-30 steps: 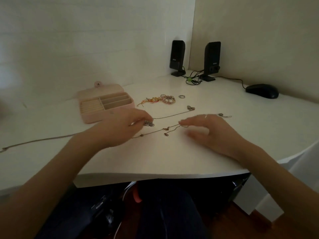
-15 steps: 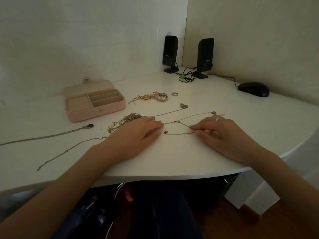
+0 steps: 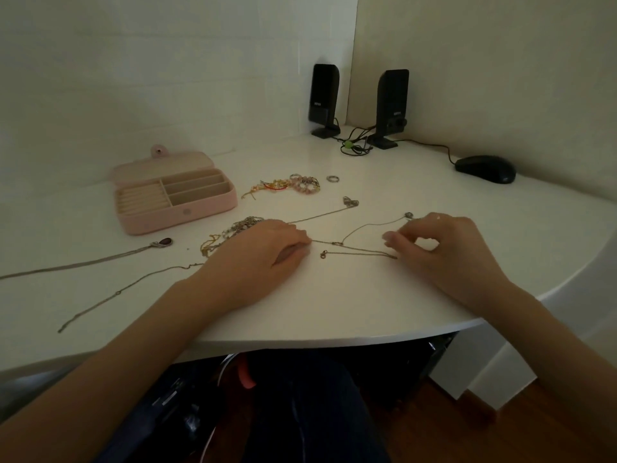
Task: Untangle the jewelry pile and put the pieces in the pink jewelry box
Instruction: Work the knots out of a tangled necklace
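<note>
White corner desk [image 3: 334, 295] against pale walls, head view. Left hand [image 3: 260, 252] lies palm-down, fingers together, pressing one end of a thin chain necklace [image 3: 354, 247] to the desk, beside a tangled chain pile [image 3: 233, 230]. Right hand [image 3: 444, 248] — fingers curled — pinches the same chain at its other end. Open pink jewelry box [image 3: 173, 203] sits far left, compartments showing; a bracelet-and-ring cluster [image 3: 290, 185] lies beyond the hands. Two black speakers [image 3: 390, 108] and a mouse [image 3: 485, 168] stand behind.
</note>
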`<state>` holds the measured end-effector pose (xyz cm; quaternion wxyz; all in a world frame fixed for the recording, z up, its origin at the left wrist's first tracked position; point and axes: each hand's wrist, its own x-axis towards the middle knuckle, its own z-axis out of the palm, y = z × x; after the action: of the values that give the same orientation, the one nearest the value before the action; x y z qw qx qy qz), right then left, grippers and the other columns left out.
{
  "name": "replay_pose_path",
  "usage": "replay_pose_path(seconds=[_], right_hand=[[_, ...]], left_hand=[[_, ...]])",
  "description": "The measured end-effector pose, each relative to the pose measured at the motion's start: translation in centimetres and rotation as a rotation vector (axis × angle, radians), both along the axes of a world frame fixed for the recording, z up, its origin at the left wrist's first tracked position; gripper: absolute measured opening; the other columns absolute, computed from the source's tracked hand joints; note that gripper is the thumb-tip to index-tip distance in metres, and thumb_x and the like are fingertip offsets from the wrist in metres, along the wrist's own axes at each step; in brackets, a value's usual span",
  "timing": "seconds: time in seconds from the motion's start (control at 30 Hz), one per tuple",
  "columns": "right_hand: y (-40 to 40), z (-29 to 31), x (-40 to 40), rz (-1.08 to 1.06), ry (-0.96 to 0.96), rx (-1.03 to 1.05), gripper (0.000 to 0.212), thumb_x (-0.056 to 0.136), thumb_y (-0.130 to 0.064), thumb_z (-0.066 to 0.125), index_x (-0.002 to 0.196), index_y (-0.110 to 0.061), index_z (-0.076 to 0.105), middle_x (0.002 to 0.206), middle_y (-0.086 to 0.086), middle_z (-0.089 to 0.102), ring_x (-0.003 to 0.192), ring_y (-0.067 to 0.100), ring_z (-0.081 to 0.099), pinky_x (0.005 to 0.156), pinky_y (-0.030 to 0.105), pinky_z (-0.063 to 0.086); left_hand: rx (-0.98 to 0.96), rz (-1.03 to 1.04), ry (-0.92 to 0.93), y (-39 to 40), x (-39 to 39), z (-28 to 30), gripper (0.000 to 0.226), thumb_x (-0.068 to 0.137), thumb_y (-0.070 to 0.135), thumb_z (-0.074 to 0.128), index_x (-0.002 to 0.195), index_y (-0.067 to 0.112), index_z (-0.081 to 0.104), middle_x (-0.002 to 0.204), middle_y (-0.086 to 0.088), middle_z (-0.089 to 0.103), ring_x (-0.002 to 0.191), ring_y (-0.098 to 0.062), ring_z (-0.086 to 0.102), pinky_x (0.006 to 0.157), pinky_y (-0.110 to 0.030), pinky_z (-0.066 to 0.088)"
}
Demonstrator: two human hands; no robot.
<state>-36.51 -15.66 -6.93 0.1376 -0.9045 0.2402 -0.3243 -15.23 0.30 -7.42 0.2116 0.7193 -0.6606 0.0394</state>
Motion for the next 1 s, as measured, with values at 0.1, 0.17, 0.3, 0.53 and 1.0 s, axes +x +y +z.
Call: replay_pose_path(seconds=[0.1, 0.17, 0.3, 0.53, 1.0], right_hand=[[0.6, 0.4, 2.4, 0.051, 0.067, 0.195, 0.018, 0.080, -0.043, 0.066, 0.080, -0.025, 0.067, 0.077, -0.014, 0.062, 0.073, 0.004, 0.054, 0.062, 0.016, 0.040], [0.6, 0.5, 3.7, 0.061, 0.194, 0.235, 0.019, 0.079, -0.042, 0.069, 0.085, -0.024, 0.064, 0.084, -0.011, 0.058, 0.071, 0.004, 0.050, 0.058, 0.015, 0.035], [0.5, 0.7, 4.7, 0.082, 0.350, 0.234, 0.016, 0.084, -0.038, 0.066, 0.083, -0.025, 0.058, 0.088, -0.009, 0.051, 0.072, 0.002, 0.045, 0.058, 0.012, 0.031], [0.3, 0.1, 3.6, 0.141, 0.154, 0.345, 0.009, 0.091, -0.024, 0.058, 0.085, -0.017, 0.057, 0.084, -0.005, 0.061, 0.076, 0.007, 0.055, 0.066, 0.011, 0.038], [-1.6, 1.6, 2.4, 0.113, -0.293, 0.909, 0.012, 0.090, -0.023, 0.060, 0.091, -0.012, 0.056, 0.051, -0.003, 0.046, 0.046, 0.013, 0.034, 0.044, 0.020, 0.030]], left_hand=[[-0.071, -0.001, 0.033, -1.3, -0.2, 0.2, 0.027, 0.097, 0.031, 0.046, 0.112, 0.019, 0.066, 0.107, 0.005, 0.065, 0.101, -0.009, 0.051, 0.088, -0.025, 0.039], [-0.078, -0.014, 0.046, -2.5, -0.3, 0.4, 0.020, 0.095, 0.022, 0.052, 0.109, 0.018, 0.066, 0.105, 0.005, 0.063, 0.096, -0.006, 0.049, 0.083, -0.020, 0.036], [-0.001, -0.048, 0.097, -4.6, -0.3, 0.7, 0.004, 0.090, 0.023, 0.060, 0.091, 0.020, 0.063, 0.090, 0.010, 0.055, 0.086, -0.007, 0.052, 0.073, -0.015, 0.041], [0.063, -0.085, 0.079, -5.4, 0.1, 0.2, 0.011, 0.094, 0.023, 0.054, 0.085, 0.022, 0.047, 0.087, 0.009, 0.042, 0.084, -0.011, 0.043, 0.074, -0.022, 0.036], [0.072, -0.128, 0.123, -5.4, 0.0, -0.1, 0.009, 0.096, 0.017, 0.047, 0.091, 0.024, 0.045, 0.087, 0.012, 0.042, 0.080, -0.007, 0.044, 0.068, -0.015, 0.032]])
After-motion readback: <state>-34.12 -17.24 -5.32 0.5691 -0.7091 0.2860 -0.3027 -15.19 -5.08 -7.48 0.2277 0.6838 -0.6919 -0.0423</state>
